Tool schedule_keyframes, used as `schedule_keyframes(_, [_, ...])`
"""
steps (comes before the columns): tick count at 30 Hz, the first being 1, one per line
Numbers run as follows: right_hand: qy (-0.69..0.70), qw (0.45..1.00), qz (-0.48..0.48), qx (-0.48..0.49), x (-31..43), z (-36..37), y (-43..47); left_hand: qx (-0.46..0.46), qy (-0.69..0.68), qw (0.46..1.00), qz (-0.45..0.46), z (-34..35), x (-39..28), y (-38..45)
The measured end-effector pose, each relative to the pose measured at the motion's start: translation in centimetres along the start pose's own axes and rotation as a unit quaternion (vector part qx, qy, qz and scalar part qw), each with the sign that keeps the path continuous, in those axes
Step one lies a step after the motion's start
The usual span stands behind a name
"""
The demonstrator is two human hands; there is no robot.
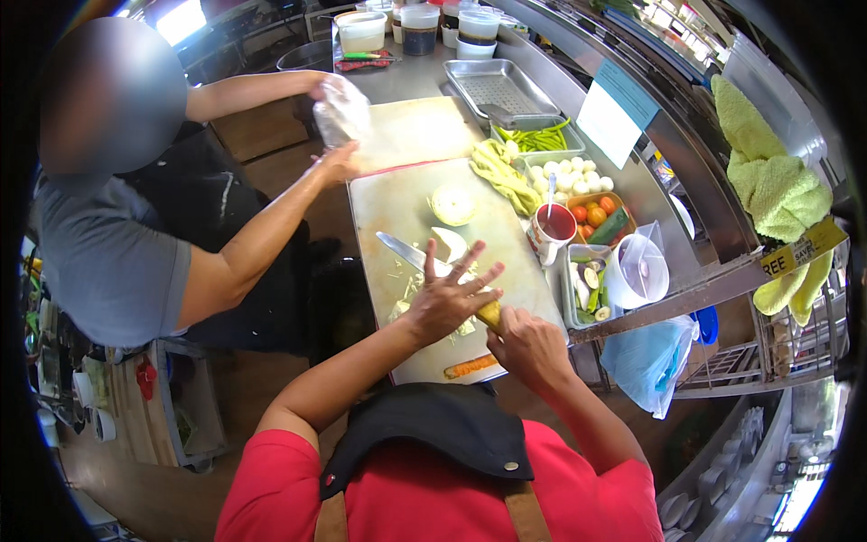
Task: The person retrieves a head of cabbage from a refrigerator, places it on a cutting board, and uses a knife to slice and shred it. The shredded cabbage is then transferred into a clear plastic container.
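Note:
My right hand (534,347) grips the yellow handle of a kitchen knife (399,249), whose blade points to the far left across the white cutting board (389,203). My left hand (447,301) is spread wide above the blade and hides its middle; whether the palm touches it I cannot tell. Just beyond the fingers lies a cut cabbage wedge (448,244). Farther off sits a cabbage half (454,205), cut face up. Shredded cabbage (401,308) is scattered left of and beneath my left hand. A peeled carrot (471,366) rests at the board's near edge.
A co-worker (237,264) at the left handles a clear plastic bag (342,112) by a second board (420,129). Along the right stand a mug with a spoon (552,227), green chilies (538,137), white round vegetables (569,175), tomatoes (596,215) and a green cloth (504,176).

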State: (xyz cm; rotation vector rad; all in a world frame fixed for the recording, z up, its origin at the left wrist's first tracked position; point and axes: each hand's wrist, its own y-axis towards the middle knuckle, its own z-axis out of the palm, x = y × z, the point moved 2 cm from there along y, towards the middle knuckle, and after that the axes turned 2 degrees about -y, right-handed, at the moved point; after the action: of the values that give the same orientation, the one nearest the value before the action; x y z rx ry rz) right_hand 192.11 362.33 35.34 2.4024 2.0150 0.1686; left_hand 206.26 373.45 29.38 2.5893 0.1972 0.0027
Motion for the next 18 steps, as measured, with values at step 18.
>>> schedule_keyframes(18, [0.04, 0.975, 0.215, -0.048, -7.2, 2.8, -3.3, 0.043, 0.065, 0.985, -0.156, 3.5, 5.3, -2.7])
